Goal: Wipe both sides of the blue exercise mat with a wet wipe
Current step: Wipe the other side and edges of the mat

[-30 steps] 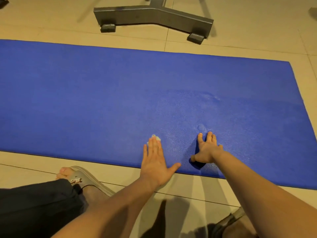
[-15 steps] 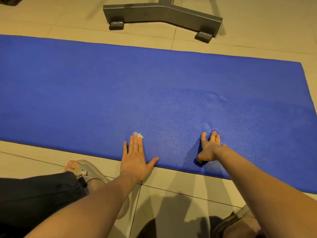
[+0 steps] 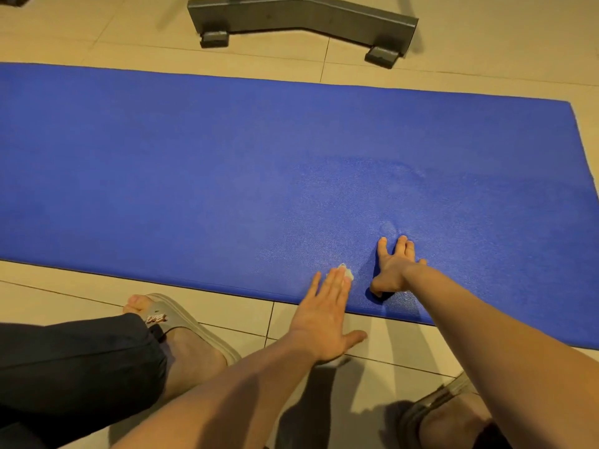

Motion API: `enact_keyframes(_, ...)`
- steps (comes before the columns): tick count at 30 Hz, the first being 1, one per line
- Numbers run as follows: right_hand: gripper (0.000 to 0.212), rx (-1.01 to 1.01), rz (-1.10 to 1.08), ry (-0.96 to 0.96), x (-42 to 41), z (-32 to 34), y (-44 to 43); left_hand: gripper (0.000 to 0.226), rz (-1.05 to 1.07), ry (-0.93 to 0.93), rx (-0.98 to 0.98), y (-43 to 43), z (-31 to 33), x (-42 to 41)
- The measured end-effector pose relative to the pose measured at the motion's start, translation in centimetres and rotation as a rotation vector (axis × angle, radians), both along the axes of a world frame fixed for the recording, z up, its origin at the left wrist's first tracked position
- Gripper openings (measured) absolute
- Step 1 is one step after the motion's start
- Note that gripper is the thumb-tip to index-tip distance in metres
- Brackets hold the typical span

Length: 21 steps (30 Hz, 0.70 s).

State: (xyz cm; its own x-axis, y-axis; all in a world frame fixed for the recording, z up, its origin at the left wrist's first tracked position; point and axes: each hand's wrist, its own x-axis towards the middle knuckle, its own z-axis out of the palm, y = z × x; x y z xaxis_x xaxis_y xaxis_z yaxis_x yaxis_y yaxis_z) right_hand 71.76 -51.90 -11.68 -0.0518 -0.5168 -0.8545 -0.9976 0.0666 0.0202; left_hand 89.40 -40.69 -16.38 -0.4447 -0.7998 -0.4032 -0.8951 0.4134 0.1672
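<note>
L grip (image 3: 324,319) slid right, flat-open, wipe (image 3: 346,271) under its fingertips (image 3: 337,277) on mat (image 3: 194,173).

The tiled floor (image 3: 97,34) around us
A metal stand foot (image 3: 301,17) at the far edge; a left sandal (image 3: 194,325) beside a trouser leg (image 3: 64,367) and a right sandal (image 3: 431,406) at the near edge.

Our hands on the blue mat (image 3: 227,163)

Left hand (image 3: 327,315) flat — pressing the wet wipe (image 3: 345,270); right hand (image 3: 393,270) braces beside it.
</note>
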Motion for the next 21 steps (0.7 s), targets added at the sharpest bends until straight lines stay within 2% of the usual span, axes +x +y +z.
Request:
enact_keyframes(7,0.113,-0.007,0.001,0.01,0.1,-0.4,-0.1,0.108,0.416,-0.174,-0.033,-2.0,-0.5,8.4)
enact_keyframes(11,0.114,0.0,0.011,0.013,0.2,-0.2,0.0,0.114,0.572,-0.053,0.034,-3.2,0.1,5.8)
enact_keyframes(17,0.114,0.016,0.023,0.018,0.1,-0.1,-0.1,0.104,0.155,0.062,0.076,-2.9,0.1,-1.1)
enact_keyframes(19,0.115,0.014,0.027,0.021,0.0,-0.2,-0.2,0.101,0.085,0.041,0.051,-3.1,-0.4,-0.7)
enact_keyframes(21,0.115,0.018,0.029,0.018,0.1,-0.3,-0.3,0.101,0.102,-0.004,-0.004,-3.2,-0.5,1.6)
